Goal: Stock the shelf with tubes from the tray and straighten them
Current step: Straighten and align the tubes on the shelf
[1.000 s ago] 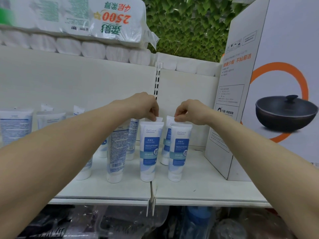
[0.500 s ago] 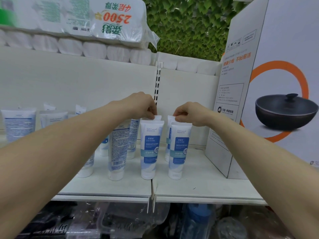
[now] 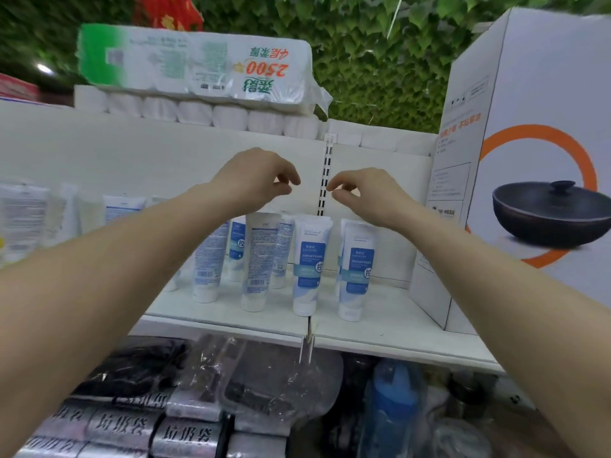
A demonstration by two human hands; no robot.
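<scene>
- Tubes stand cap-down on the white shelf [image 3: 380, 322]: two front-facing ones nearest, the left front tube [image 3: 310, 266] at the shelf seam and the right front tube [image 3: 356, 269] just beside it.
- Both hands hang above these two, apart from their tops; the left hand [image 3: 254, 180] and right hand [image 3: 367, 193] each have fingers loosely curled, thumb near forefinger, holding nothing.
- Left of the pair, at least four more tubes show behind the left forearm, two with barcodes [image 3: 258, 259] facing out; further blurred tubes [image 3: 23, 219] stand far left.
- One cookware box [image 3: 542, 166] stands at the right.
- One toilet-roll pack [image 3: 198, 67] lies on top.
</scene>
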